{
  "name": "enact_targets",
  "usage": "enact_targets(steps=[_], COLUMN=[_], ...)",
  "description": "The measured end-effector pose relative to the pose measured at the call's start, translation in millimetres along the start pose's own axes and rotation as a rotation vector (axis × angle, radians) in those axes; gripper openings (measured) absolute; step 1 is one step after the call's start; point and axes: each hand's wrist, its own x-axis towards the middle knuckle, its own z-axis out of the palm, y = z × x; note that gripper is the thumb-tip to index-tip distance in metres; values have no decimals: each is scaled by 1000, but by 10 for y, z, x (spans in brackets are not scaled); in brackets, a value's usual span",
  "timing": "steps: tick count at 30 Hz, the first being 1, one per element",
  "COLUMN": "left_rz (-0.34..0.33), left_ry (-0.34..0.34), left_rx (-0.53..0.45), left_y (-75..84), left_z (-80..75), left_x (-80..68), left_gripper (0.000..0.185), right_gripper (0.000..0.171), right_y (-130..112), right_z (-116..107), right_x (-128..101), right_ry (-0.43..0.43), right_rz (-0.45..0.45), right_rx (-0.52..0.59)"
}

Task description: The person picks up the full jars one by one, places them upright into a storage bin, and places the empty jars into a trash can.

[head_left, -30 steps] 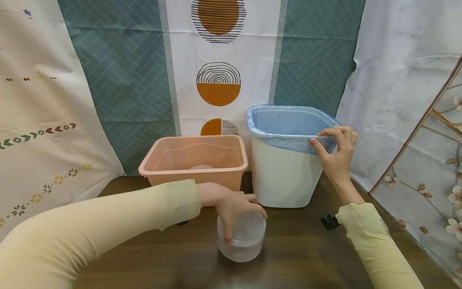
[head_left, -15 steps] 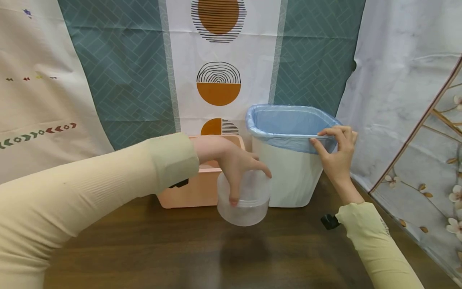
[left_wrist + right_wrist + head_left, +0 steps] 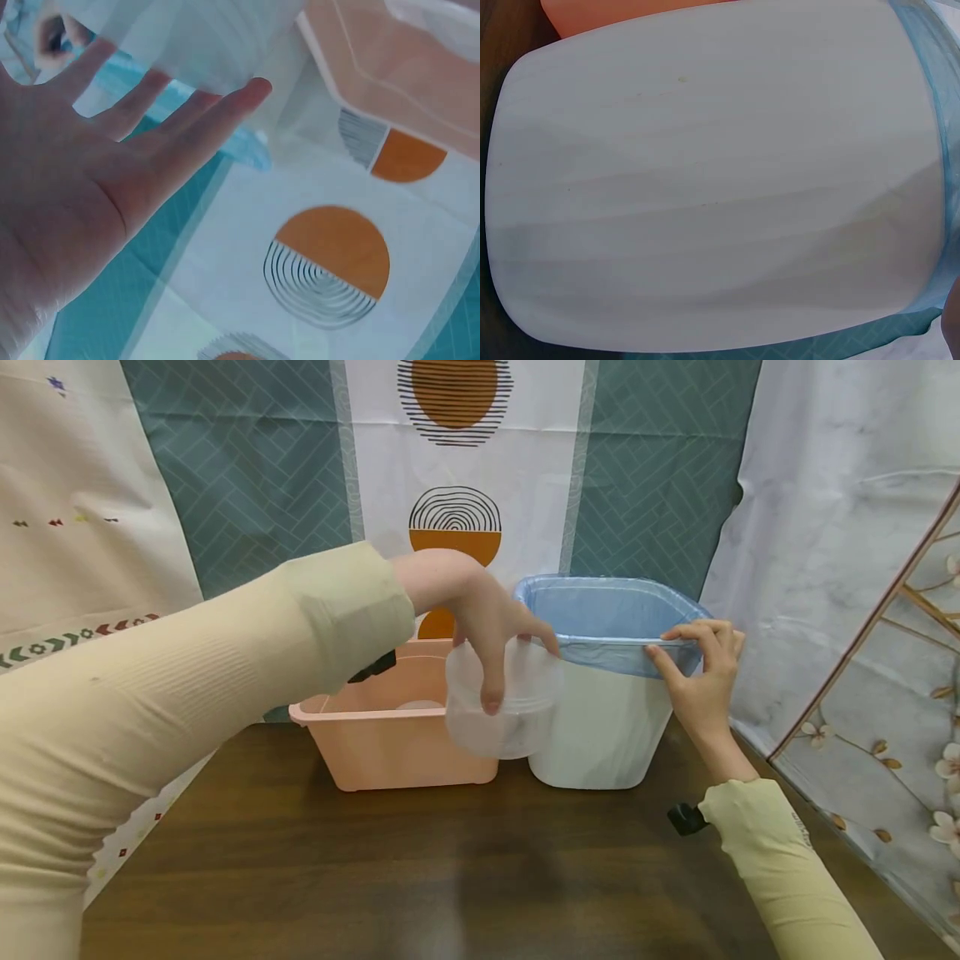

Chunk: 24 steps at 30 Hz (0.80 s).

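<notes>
The left hand [image 3: 487,627] grips a clear plastic tub [image 3: 501,706] from above, fingers and thumb spread round its rim and curled down its wall, and holds it in the air — clear of the wooden table [image 3: 420,868], just in front of the gap between the pink basin [image 3: 375,752] and the white bin [image 3: 600,735]. The tub's upper edge sits about level with the bin's rim, near its left corner. The right hand [image 3: 697,681] pinches the near rim of the bin, thumb and fingers closed on the blue liner [image 3: 600,618] folded over it. In the right wrist view the bin wall [image 3: 712,180] fills the frame; the left wrist view shows the palm [image 3: 67,195] with fingers fanned against the translucent tub wall [image 3: 202,45]. Judgement on handling: the tub looks light, thin-walled and somewhat flexible, its surface smooth and likely slippery, so a spanning hold on the stiffer rim suits it better than a squeeze at mid-wall (contents, if any, cannot be made out through the cloudy plastic). The liner is soft film — apt to slip off the rim unless held. Patterned curtains [image 3: 450,460] hang behind.
</notes>
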Motion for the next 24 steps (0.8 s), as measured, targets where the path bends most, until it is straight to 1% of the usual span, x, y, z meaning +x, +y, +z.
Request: enact_targets(steps=[6,11,17,20,24], left_rz=[-57,-102,-107,-101,-110], left_ry=[12,54,106,129,155], left_rx=[13,47,37,13,-2], left_y=[-72,-116,-204,-251,-291], left_z=[-168,-327,-478,-547,-621], left_x=[-106,-188,-239,-246,-236], left_gripper=[96,98,104,106,109], right_gripper=[19,19,19,19,19], right_y=[0,3,6,8,5], right_z=[10,5,-3,-2,-3], right_x=[-5,-9,-11,-10,-2], right_ry=[4,11,4,4,2], right_rz=[-12,-10,3,1,1], right_rx=[2,2,-4,-6,-5])
